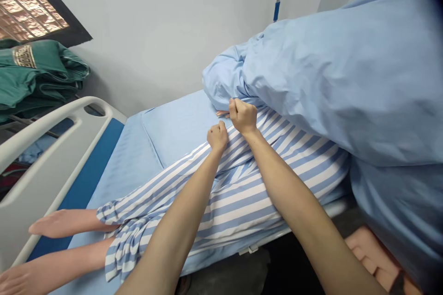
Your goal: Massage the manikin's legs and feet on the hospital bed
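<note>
Two fists closed above striped pyjama trousers (238,207)

Both hands hang over the far side of the trousers, which clothe the legs of a manikin (69,221) lying along the blue bed sheet (169,124). The left hand (217,136) is curled into a tight fist by the trousers' far edge. The right hand (243,116), curled just as narrow, sits near the lower edge of a bulky blue quilt (332,69) and just beside the manikin's fingers (222,113), which poke out from under it. Whether cloth is caught inside either fist I cannot tell, nor whether the knuckles rest on the fabric.

By my reading, the step in hand is handling or smoothing bedding and clothing around the manikin's thighs. A move from here would call for a sure hold on whichever cloth is meant, with the right hand kept free of those fingers, and an even pull, since the trousers already bunch between the forearms and at the ankles.

For containers, no basin, box or tray can be made out. The nearest thing to holding is done by cloth: the trouser legs enclose the manikin's legs down to bare ankles, and the quilt covers its upper part. Past the white footboard (83,136), folded green fabric (41,71) with a patterned band is heaped beneath the window (27,4).
</note>
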Motion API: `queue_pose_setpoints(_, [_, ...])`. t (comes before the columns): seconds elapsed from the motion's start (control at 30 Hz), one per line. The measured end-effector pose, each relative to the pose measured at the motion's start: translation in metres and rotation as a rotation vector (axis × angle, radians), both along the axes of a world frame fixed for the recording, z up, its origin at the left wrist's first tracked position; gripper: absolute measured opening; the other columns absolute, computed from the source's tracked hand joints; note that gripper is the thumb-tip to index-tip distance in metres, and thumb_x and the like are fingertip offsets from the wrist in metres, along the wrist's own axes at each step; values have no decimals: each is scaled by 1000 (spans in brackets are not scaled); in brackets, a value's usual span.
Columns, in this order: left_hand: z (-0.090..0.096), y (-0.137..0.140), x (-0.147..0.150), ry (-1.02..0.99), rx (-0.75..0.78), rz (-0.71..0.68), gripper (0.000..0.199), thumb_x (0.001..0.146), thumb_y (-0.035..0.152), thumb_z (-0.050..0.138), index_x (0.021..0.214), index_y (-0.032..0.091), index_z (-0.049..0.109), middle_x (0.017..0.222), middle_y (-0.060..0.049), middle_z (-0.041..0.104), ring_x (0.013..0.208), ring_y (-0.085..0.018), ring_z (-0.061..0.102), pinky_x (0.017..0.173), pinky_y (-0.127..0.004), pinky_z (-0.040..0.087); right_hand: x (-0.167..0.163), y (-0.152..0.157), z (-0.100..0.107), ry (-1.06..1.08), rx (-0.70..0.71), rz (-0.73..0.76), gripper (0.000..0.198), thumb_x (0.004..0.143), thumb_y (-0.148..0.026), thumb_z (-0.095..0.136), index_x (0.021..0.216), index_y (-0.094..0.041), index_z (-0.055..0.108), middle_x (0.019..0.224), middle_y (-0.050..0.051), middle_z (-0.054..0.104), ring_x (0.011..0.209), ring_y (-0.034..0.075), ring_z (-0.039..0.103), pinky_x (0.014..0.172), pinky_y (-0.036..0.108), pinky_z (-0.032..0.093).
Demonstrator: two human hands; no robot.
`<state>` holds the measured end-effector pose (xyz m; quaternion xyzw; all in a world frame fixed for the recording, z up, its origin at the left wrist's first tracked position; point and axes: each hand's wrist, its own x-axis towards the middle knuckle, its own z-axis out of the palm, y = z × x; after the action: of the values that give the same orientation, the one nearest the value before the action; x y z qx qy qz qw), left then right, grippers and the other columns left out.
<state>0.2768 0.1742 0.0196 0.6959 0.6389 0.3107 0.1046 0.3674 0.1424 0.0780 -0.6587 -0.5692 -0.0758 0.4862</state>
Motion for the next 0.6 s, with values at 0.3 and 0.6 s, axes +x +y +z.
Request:
queue_pose_setpoints(0.3, [8,-4,-17,-155,-34,-34,53,78,42,17,51,16,55,53,-5,56,54,-12,48,54,-23,32,1,22,-33,160,-207,165,48,85,-34,19,79,-16,63,78,7,64,76,15,56,67,21,35])
queue_pose_setpoints(0.6, [63,-17,-250,-100,-73,266,39,69,42,30,39,19,39,36,0,40,41,-12,40,46,-24,31,0,28,-45,198,-253,136,40,82,-34,28,85,-19,65,88,6,64,80,16,56,66,21,36])
